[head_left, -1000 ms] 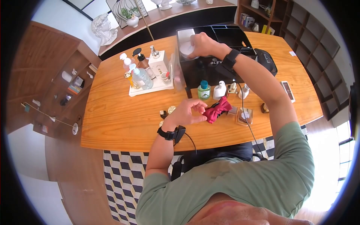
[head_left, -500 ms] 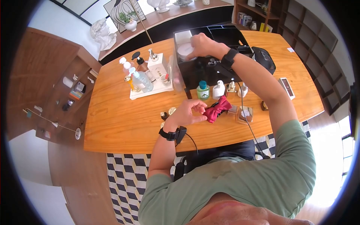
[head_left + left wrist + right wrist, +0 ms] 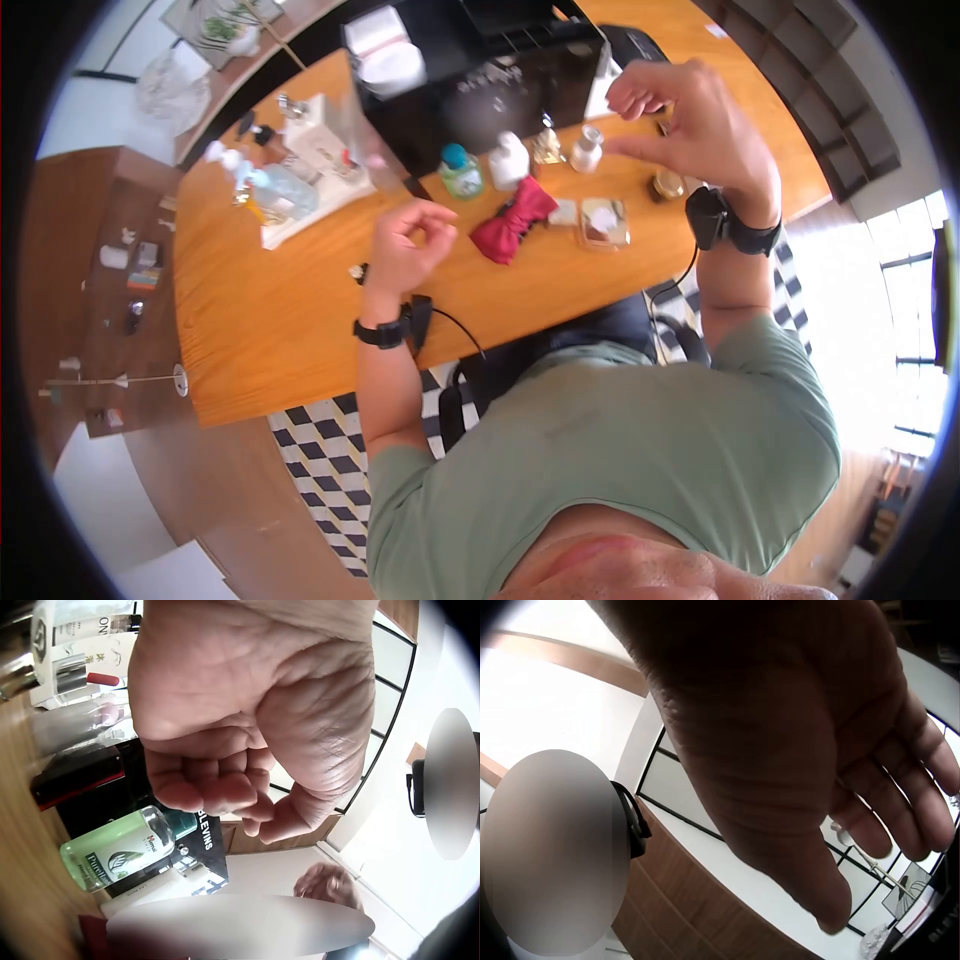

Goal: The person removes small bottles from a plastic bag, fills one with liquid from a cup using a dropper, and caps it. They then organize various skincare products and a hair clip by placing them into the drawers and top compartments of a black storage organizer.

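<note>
Here, left hand (image 3: 405, 252) and right hand (image 3: 708, 128) are empty, the bow (image 3: 514, 220) whole only in head view.

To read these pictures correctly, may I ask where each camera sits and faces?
Head: on the head, facing forward and down; shows left hand, right hand, sage-green shirt.
Left wrist: on that wrist, looking past left hand toward a green, teal-capped bottle.
Right wrist: on that wrist, looking past right hand toward brown wooden panelling.
Head and left wrist share the bottle.

The bare right hand (image 3: 780, 742), fingers loosely bent, is near a black box with pale lettering (image 3: 924, 941); far beyond are white panels with black frames (image 3: 676, 784).
</note>
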### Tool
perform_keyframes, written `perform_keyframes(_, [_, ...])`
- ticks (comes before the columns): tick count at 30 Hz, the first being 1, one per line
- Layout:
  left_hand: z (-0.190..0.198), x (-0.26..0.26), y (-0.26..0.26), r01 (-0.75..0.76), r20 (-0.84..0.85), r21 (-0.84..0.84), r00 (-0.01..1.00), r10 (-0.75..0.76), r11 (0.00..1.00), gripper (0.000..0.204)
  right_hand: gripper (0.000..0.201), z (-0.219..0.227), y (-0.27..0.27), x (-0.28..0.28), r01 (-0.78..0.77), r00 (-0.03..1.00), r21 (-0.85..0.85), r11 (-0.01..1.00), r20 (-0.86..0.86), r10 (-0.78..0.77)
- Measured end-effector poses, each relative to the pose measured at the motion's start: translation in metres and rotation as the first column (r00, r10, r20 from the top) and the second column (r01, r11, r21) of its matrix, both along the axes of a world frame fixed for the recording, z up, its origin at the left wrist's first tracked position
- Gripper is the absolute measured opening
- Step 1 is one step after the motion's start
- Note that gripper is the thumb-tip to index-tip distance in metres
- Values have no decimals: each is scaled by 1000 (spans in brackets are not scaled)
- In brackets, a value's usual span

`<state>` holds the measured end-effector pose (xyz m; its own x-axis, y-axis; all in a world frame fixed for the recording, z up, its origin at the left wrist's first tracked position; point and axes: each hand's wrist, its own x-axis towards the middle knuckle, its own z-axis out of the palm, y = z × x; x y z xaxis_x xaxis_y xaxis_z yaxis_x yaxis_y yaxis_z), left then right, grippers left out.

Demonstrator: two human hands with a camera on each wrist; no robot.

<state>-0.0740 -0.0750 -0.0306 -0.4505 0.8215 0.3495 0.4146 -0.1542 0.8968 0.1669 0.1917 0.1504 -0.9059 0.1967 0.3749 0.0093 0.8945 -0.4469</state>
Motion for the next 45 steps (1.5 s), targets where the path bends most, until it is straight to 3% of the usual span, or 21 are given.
perform_keyframes(1, [-2, 0, -2, -11, 87, 8, 996, 10, 1000, 10, 38, -19, 4, 13, 21, 999, -15, 1000, 32, -20])
perform_keyframes(3, [0, -4, -5, -25, 120, -9, 992, 26, 1000, 7, 47, -65, 12, 31, 2, 984, 167, 986, 176, -31])
perform_keyframes(4, [0, -4, -5, -17, 131, -14, 991, 18, 1000, 7, 56, -73, -1, 35, 110, 945, 51, 993, 304, -120])
perform_keyframes(5, [1, -5, -6, -38, 120, 37, 992, 34, 999, 5, 68, -89, -3, 34, 49, 939, 67, 997, 336, -69])
perform_keyframes(7, [-1, -9, -7, -61, 103, 87, 993, 52, 994, 5, 70, -106, -17, 37, 82, 892, 49, 995, 443, -96])
perform_keyframes(9, [-4, -17, -7, -69, 119, 202, 992, 45, 977, 6, 66, -127, -19, 38, 96, 904, 2, 995, 418, -88])
perform_keyframes(14, [-4, -17, -7, -94, 197, 230, 979, 48, 969, 6, 45, -157, -20, 33, 175, 925, -32, 984, 348, -153])
perform_keyframes(18, [-4, -17, -8, -87, 187, 206, 981, 48, 975, 5, 67, -147, -18, 33, 194, 875, -59, 979, 461, -145])
perform_keyframes(20, [1, -18, -11, 104, 205, 7, 973, -104, 995, 7, 66, -145, -19, 34, 178, 877, -52, 983, 460, -135])
perform_keyframes(21, [3, -17, -13, 95, 201, 13, 975, -96, 995, 7, 65, -144, -20, 35, 171, 877, -48, 984, 463, -130])
perform_keyframes(24, [24, -4, -13, 431, 222, -252, 897, -382, 866, 22, 64, -142, -18, 41, 124, 875, -54, 991, 477, -84])
perform_keyframes(29, [26, -4, -11, 549, 254, -332, 835, -488, 767, 28, 63, -117, -16, 48, 65, 887, -133, 989, 463, 4])
perform_keyframes(35, [27, -6, -15, 565, 175, -325, 824, -539, 759, 28, 65, -49, -8, 35, 9, 993, -127, 992, 121, 7])
perform_keyframes(38, [30, -6, -20, 543, 246, -347, 839, -485, 764, 26, 67, -4, 1, 7, -106, 978, 137, 985, -167, 128])
perform_keyframes(41, [29, -8, -20, 559, 252, -340, 829, -499, 757, 26, 61, 40, 5, -36, -170, 895, 318, 933, -347, 281])
perform_keyframes(43, [31, -9, -19, 552, 253, -344, 834, -491, 759, 27, 64, 58, 25, -81, -194, 916, 298, 935, -287, 282])
perform_keyframes(45, [27, -9, -19, 541, 244, -347, 841, -483, 766, 27, 46, 89, -1, -68, -208, 912, 293, 933, -287, 293])
